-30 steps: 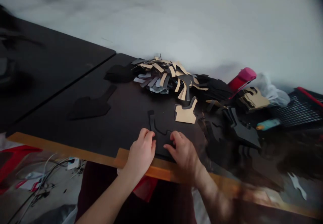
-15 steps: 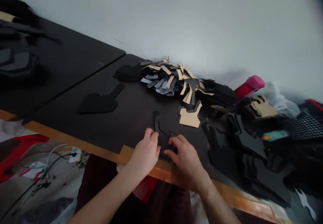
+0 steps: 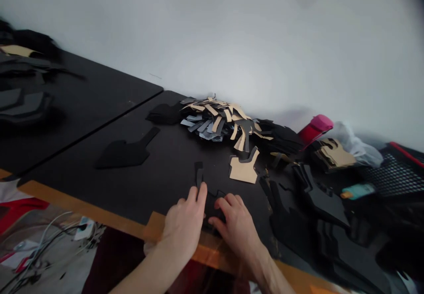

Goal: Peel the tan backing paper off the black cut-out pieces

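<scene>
At the table's front edge a black cut-out piece (image 3: 209,205) lies flat, with a narrow strip-like arm (image 3: 198,172) pointing away from me. My left hand (image 3: 187,216) rests on its left side, the fingers stretched out along the base of that arm. On the right side, my right hand (image 3: 233,219) has bent fingers and thumb closed on the piece. Both hands cover much of its outline. Just beyond my right hand sits a tan-faced cut-out (image 3: 243,170) with a dark layer behind it.
A heap of tan and grey strips (image 3: 215,121) lies along the wall. Left stands a flat black cut-out (image 3: 124,152). Right are stacked dark pieces (image 3: 324,196), a tan stack (image 3: 336,152), a pink cylindrical case (image 3: 314,130), a teal tube (image 3: 359,191) and a mesh basket (image 3: 397,170).
My left hand has gone from bent fingers to fingers stretched forward over the strip-like arm. My right hand stays on the piece's right side. The whole view has shifted slightly.
</scene>
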`<move>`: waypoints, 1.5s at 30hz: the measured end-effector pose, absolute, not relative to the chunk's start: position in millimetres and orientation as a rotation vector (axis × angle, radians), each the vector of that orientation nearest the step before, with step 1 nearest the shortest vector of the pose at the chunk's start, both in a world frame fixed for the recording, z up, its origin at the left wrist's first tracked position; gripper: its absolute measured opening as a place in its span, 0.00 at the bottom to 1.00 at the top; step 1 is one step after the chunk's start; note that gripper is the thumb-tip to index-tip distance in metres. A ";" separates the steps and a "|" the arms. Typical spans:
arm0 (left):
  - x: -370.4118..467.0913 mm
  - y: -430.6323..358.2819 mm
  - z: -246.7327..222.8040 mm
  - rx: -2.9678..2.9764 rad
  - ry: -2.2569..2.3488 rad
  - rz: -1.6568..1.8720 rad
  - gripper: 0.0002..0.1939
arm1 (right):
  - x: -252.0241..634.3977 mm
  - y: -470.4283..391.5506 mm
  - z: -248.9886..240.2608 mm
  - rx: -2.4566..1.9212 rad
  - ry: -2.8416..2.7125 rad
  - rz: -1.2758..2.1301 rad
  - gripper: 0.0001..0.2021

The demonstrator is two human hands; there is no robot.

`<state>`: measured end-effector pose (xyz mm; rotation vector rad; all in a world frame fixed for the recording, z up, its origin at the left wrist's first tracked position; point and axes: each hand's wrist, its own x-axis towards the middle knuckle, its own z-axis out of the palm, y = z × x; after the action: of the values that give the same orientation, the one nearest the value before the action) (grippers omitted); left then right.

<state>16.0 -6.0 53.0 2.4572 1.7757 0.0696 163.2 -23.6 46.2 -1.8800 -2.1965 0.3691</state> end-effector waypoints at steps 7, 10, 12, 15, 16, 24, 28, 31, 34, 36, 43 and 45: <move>-2.7 -12.2 34.9 2.318 1.807 0.416 0.31 | 164.9 28.1 33.6 -1.625 -1.944 0.567 0.13; -4.7 -18.6 19.0 2.222 1.822 0.614 0.30 | 158.7 60.6 27.0 -1.604 -1.939 0.608 0.15; -4.6 -21.5 11.2 2.158 1.833 0.708 0.27 | 154.6 74.6 24.6 -1.589 -1.954 0.637 0.13; -4.4 -23.4 4.4 2.157 1.811 0.777 0.21 | 151.7 82.3 23.8 -1.577 -1.973 0.667 0.05; -4.5 -23.4 2.9 2.174 1.804 0.790 0.19 | 151.5 82.5 23.7 -1.577 -1.976 0.671 0.03; -6.0 -23.6 -3.0 2.271 1.764 0.861 0.12 | 149.9 81.2 19.1 -1.607 -1.984 0.615 0.03; -5.3 -24.6 -0.6 2.239 1.768 0.819 0.12 | 147.3 81.5 19.1 -1.611 -1.997 0.569 0.03; -5.0 -23.8 1.9 2.214 1.747 0.769 0.12 | 145.7 81.2 19.1 -1.605 -2.009 0.540 0.03; -4.9 -22.0 4.7 2.216 1.720 0.717 0.12 | 144.3 81.4 18.1 -1.603 -2.024 0.514 0.02; -4.8 -21.5 6.2 2.222 1.722 0.681 0.13 | 143.6 81.7 17.8 -1.605 -2.037 0.494 0.02; -4.0 -21.6 8.1 2.233 1.743 0.693 0.13 | 144.6 86.5 25.8 -1.575 -2.137 0.487 0.04; -3.9 -21.2 8.7 2.212 1.743 0.716 0.14 | 145.7 90.3 28.0 -1.573 -2.161 0.507 0.06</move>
<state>-3.9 -21.2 8.7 2.2125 1.7425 0.7155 145.7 90.3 28.0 -1.5735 -2.1615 0.5066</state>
